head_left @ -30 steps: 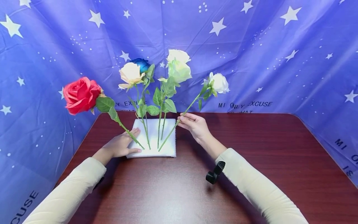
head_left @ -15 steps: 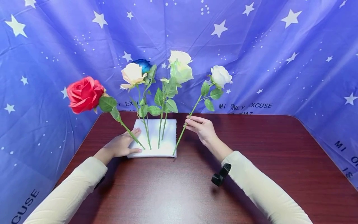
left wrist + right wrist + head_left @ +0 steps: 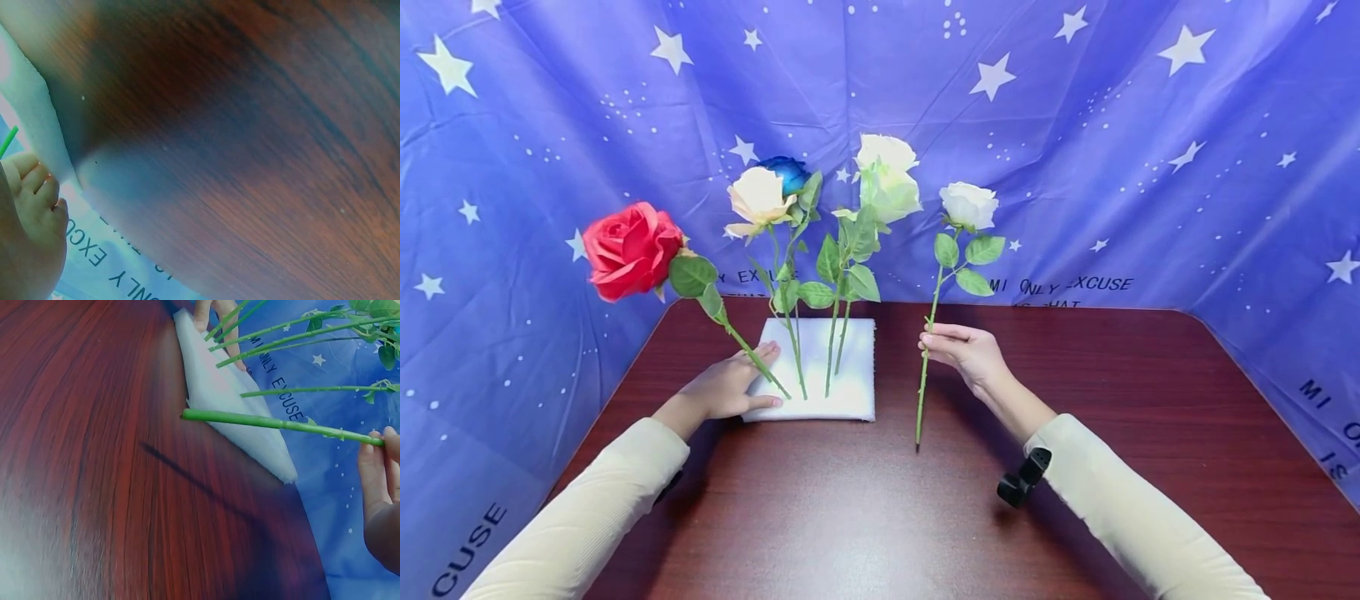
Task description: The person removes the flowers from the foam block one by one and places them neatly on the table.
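Observation:
My right hand pinches the green stem of a white rose, held nearly upright to the right of a white foam block. In the right wrist view the cut end of that stem is in the air, with a shadow on the table. My left hand rests on the foam block's left side, fingers spread and extended. Stuck in the foam are a red rose leaning left, a cream rose, a blue rose behind it, a pale green rose and another white rose.
The dark reddish wooden table extends around the foam on every side. A purple-blue curtain with white stars and printed words hangs behind and beside it. A black strap device sits on the right wrist.
My right hand has drawn the white rose away from the foam to the right and towards me, turning it more upright. The left hand has stayed on the foam.

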The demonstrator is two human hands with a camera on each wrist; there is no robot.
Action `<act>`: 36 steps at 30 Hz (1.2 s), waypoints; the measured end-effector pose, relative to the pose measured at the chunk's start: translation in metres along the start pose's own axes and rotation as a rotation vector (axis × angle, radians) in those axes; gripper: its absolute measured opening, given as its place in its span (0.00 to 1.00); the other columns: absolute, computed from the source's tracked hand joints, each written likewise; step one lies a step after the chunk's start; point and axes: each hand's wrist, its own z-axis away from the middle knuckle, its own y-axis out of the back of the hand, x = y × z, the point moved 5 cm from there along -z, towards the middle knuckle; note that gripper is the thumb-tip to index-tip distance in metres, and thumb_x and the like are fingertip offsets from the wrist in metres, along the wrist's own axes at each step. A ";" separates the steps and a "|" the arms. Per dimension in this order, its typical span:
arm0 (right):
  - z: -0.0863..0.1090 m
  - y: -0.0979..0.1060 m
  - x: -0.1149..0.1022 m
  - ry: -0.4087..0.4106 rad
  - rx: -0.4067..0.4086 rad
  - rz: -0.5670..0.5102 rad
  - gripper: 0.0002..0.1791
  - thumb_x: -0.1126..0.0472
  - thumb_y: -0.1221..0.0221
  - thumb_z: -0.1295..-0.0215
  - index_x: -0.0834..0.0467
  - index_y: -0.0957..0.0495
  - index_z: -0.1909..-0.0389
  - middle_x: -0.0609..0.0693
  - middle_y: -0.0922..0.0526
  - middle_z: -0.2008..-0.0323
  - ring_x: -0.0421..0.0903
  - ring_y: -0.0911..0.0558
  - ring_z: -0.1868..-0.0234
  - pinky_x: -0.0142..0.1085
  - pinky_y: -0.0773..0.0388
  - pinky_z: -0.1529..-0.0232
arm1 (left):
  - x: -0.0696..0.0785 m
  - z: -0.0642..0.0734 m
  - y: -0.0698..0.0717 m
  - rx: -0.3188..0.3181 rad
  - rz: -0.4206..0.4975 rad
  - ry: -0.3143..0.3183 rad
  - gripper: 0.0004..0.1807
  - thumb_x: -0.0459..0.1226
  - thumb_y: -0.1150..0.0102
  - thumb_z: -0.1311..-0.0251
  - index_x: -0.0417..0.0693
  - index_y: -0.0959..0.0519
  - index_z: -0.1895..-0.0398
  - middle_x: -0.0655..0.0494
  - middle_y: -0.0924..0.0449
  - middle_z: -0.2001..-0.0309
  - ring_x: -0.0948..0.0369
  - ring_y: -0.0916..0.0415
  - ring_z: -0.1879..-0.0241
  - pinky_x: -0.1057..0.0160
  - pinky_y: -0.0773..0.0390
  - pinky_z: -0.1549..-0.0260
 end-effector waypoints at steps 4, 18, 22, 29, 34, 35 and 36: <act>0.003 0.009 0.000 -0.029 -0.014 0.012 0.17 0.80 0.44 0.42 0.54 0.17 0.69 0.46 0.12 0.72 0.40 0.12 0.68 0.33 0.15 0.60 | 0.001 0.000 0.001 -0.002 -0.004 0.003 0.49 0.57 0.40 0.43 0.34 0.44 0.28 0.37 0.45 0.26 0.43 0.48 0.26 0.45 0.42 0.29; 0.019 0.043 -0.005 -0.090 -0.026 0.055 0.18 0.80 0.45 0.41 0.54 0.17 0.69 0.46 0.11 0.71 0.40 0.12 0.67 0.33 0.15 0.59 | -0.002 0.000 0.000 -0.013 0.046 0.005 0.50 0.58 0.42 0.42 0.34 0.46 0.27 0.37 0.48 0.26 0.43 0.50 0.25 0.44 0.44 0.29; 0.025 0.056 -0.006 -0.098 -0.030 0.052 0.18 0.80 0.45 0.40 0.55 0.16 0.68 0.47 0.11 0.70 0.40 0.12 0.66 0.33 0.15 0.59 | -0.001 0.000 -0.001 -0.008 0.045 0.007 0.50 0.58 0.41 0.42 0.34 0.45 0.27 0.38 0.47 0.26 0.43 0.49 0.25 0.44 0.43 0.29; 0.036 0.080 -0.013 -0.108 -0.024 0.052 0.19 0.79 0.46 0.39 0.53 0.15 0.69 0.46 0.11 0.70 0.39 0.12 0.65 0.31 0.16 0.59 | -0.001 0.000 -0.003 0.001 0.030 -0.004 0.49 0.58 0.40 0.43 0.34 0.44 0.28 0.38 0.45 0.26 0.44 0.48 0.26 0.46 0.42 0.29; 0.041 0.094 -0.018 -0.103 -0.018 0.040 0.18 0.79 0.46 0.38 0.54 0.15 0.69 0.46 0.11 0.70 0.39 0.12 0.65 0.31 0.16 0.59 | -0.001 0.001 -0.002 0.015 0.022 -0.007 0.49 0.57 0.39 0.44 0.33 0.43 0.29 0.37 0.44 0.27 0.44 0.47 0.26 0.46 0.42 0.29; 0.043 0.097 -0.019 -0.103 -0.018 0.040 0.18 0.79 0.46 0.38 0.54 0.15 0.69 0.46 0.11 0.70 0.39 0.12 0.65 0.30 0.16 0.59 | -0.001 0.001 -0.001 0.016 0.021 -0.006 0.49 0.57 0.39 0.44 0.33 0.43 0.29 0.37 0.44 0.27 0.44 0.47 0.26 0.46 0.42 0.29; 0.044 0.099 -0.020 -0.100 -0.019 0.036 0.18 0.79 0.46 0.38 0.54 0.15 0.68 0.46 0.11 0.69 0.39 0.12 0.65 0.30 0.16 0.59 | -0.001 0.001 -0.001 0.015 0.018 -0.004 0.49 0.57 0.39 0.44 0.34 0.43 0.28 0.37 0.44 0.27 0.44 0.47 0.26 0.46 0.42 0.29</act>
